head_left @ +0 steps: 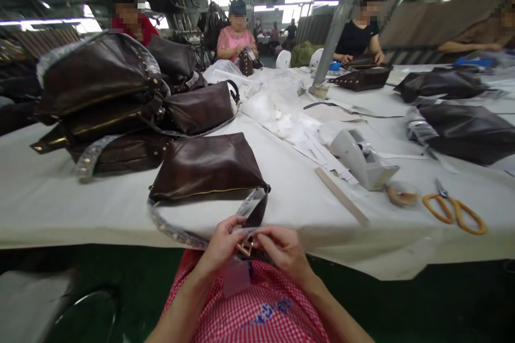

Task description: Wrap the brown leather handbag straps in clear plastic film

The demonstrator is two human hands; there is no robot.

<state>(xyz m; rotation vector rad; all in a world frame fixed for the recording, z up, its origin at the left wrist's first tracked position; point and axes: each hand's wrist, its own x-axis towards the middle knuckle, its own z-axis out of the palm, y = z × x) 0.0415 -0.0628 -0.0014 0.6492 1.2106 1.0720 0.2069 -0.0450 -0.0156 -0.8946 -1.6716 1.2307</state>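
A dark brown leather handbag point(209, 166) lies on the table in front of me, its gold zip facing my side. Its studded strap point(173, 230), wrapped in clear plastic film, loops over the table edge to my hands. At the strap's end hangs a gold buckle point(244, 248), just below my fingers. My left hand point(225, 244) pinches the wrapped strap end beside the buckle. Opposite it, my right hand point(284, 249) is closed, with thumb and forefinger pinching the plastic film at the same spot. The fingertips nearly meet, and small details between them are hidden.
Stacked brown bags point(100, 80) stand at left. To the right are a tape dispenser point(362, 161), a flat strip point(341, 195), a tape roll point(402, 194) and orange-handled scissors point(454, 209). Plastic film point(269, 96) heaps mid-table. A slanted post point(340, 19) rises behind; several co-workers sit across.
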